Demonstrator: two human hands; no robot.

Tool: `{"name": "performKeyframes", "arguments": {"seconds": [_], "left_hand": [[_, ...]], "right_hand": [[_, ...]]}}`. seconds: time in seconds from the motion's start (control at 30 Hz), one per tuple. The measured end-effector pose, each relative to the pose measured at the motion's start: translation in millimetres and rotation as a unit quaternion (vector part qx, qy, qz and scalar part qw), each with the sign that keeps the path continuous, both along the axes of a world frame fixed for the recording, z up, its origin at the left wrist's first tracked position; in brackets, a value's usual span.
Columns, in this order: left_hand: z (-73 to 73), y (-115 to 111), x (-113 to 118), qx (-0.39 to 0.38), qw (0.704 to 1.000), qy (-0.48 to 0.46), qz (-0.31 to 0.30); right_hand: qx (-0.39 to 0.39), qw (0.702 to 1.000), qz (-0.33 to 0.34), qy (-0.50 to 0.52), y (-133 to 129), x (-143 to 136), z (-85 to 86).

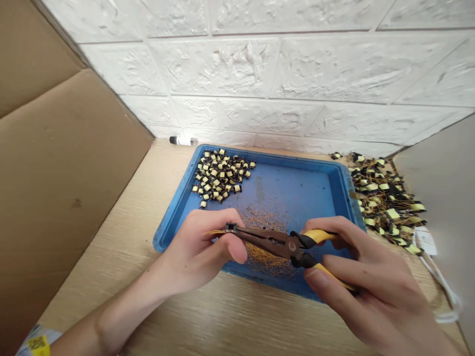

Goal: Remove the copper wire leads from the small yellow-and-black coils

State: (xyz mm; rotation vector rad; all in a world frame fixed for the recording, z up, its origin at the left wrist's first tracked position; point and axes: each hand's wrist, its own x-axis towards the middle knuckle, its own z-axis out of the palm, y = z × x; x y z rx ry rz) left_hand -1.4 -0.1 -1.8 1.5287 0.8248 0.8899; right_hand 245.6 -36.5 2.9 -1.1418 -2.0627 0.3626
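Observation:
Between thumb and fingers, my left hand (208, 249) pinches a small black transformer (230, 227) with thin copper-coloured wires (214, 232) trailing to its left. My right hand (367, 277) grips the yellow-and-black handles of long-nose pliers (291, 245). The pliers' dark jaws point left, and their tips touch the transformer or lie right against it. Most of the transformer is hidden by my left fingers. Below the pliers, a loose heap of wire clippings (272, 262) lies in a blue tray (174, 205).
Several yellow-taped transformers (218, 175) are piled in the tray's back left corner. More with long wires (389, 200) lie on the table right of the tray, near a white cable (441, 284). A small bottle (183, 141) lies by the brick-pattern wall; cardboard (67, 163) stands left.

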Motion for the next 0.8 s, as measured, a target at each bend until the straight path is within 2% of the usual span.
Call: {"name": "performKeyframes", "arguments": {"seconds": [0.23,0.4,0.57,0.67,0.8], "left_hand": [[11.5,2.0,10.8,-0.072,0.992,-0.06,0.08],[13.5,2.9,15.1,-0.041,0.986,-0.053,0.15],[10.7,3.2,14.1,-0.033,0.978,-0.04,0.201],[9.0,2.3,12.9,-0.028,0.977,-0.038,0.209],[8.8,0.2,11.7,-0.016,0.982,-0.047,0.183]], "right_hand": [[-0.021,0.999,-0.025,0.002,-1.4,4.8,-5.0],[-0.022,0.999,-0.029,0.01,4.3,3.3,1.1],[-0.01,1.0,0.0,-0.02,13.4,2.1,12.1],[-0.016,1.0,-0.015,-0.002,15.9,1.2,14.4],[-0.033,0.999,-0.008,0.006,16.4,0.5,14.7]]}}
